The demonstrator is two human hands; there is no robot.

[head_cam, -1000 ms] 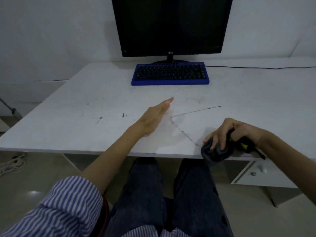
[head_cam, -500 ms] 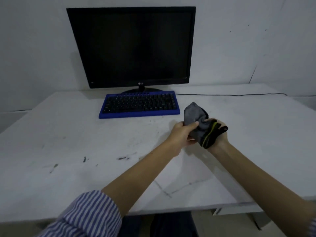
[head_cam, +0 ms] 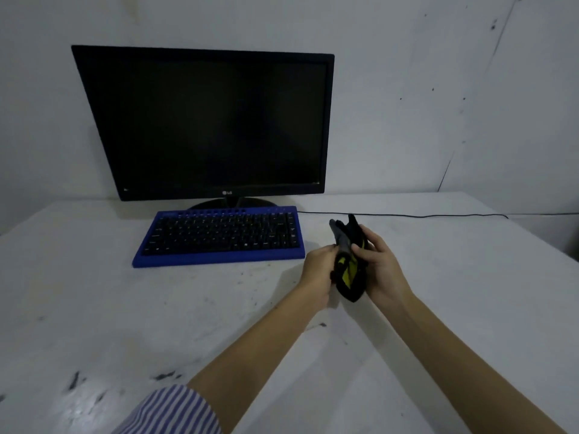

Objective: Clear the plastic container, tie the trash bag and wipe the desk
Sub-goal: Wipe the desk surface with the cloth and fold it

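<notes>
Both hands now bunch the cloth [head_cam: 348,270] upright over the table [head_cam: 188,324]; left hand [head_cam: 318,274] and right hand [head_cam: 377,270] closed on it. Risk: loose wad unfolds mid-wipe, or snags keyboard [head_cam: 219,238] nearby.

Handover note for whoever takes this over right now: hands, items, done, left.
Left hand and right hand: both gripping the bunched grey, black and yellow cloth, held above the white desk.
Blue-framed black keyboard and black monitor sit at the back.
No plastic container or trash bag in view; those steps can't be confirmed.
Left: wiping. Dark smudges remain on the near desk surface.
</notes>
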